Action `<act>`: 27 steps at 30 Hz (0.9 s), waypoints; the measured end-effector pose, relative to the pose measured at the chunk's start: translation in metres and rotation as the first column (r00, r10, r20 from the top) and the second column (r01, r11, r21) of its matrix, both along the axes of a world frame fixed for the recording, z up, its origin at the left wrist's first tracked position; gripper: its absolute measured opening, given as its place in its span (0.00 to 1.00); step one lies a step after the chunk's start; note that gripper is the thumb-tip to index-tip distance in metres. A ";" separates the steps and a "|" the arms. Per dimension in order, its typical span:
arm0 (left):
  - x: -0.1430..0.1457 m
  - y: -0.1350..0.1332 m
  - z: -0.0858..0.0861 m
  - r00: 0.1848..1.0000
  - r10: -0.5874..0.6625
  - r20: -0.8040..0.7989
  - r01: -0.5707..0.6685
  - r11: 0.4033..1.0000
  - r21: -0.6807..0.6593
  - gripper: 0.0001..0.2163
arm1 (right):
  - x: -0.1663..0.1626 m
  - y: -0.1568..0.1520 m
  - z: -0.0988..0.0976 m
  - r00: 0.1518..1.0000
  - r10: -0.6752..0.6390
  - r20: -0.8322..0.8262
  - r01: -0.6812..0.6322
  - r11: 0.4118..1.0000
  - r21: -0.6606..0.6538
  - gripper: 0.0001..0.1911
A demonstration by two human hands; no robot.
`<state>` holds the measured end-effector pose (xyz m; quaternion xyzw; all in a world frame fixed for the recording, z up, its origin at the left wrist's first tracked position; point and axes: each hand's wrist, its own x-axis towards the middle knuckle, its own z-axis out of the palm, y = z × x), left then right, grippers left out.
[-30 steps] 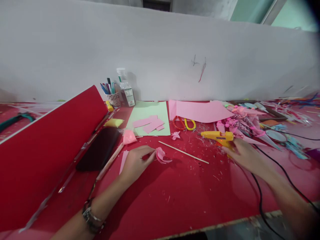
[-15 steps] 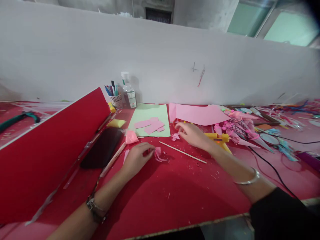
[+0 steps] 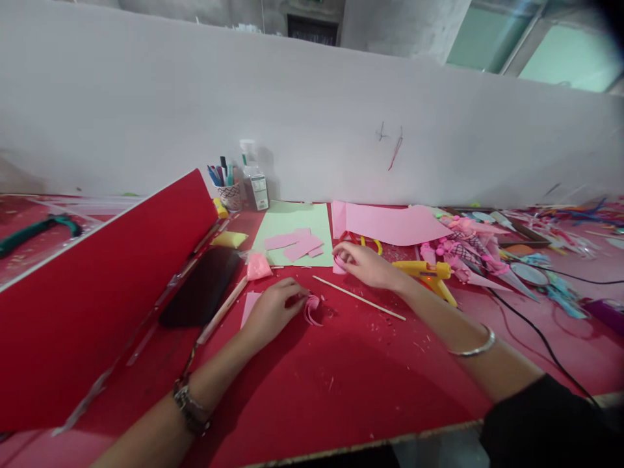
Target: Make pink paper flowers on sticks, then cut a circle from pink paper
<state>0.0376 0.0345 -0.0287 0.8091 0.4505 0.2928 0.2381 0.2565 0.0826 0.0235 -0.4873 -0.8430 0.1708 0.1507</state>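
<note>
A curled pink paper piece cut into fringes (image 3: pixel 312 311) is pinched between the thumb and fingertips of my left hand (image 3: pixel 277 305), just above the red tabletop. My right hand (image 3: pixel 369 265) has its fingers closed at a second curled pink paper piece (image 3: pixel 338 268), partly hidden behind the fingertips. Behind that hand lie scissors with red and yellow handles (image 3: pixel 371 244). A thin wooden stick (image 3: pixel 359 298) rests on the table between my hands. Beside my left wrist is a flat pink paper piece (image 3: pixel 249 307), partly covered by the hand.
Cut pink paper pieces (image 3: pixel 301 247) lie on a pale green sheet (image 3: pixel 320 219). A yellow glue gun (image 3: pixel 428 270) and pink paper cones (image 3: pixel 468 253) stand at right. On the left are a red board (image 3: pixel 121 286), a dark phone-like slab (image 3: pixel 202 289) and a pen cup (image 3: pixel 228 195).
My right hand has moved slightly down from the scissors and closed at the small curled pink paper. My left hand keeps its pinch, and the fringed piece has turned a little.
</note>
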 end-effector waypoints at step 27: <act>0.006 -0.005 0.001 0.996 0.065 -0.058 -0.068 0.997 -0.045 0.06 | 0.000 -0.073 -0.024 0.920 0.089 -0.382 -0.145 0.982 -0.122 0.03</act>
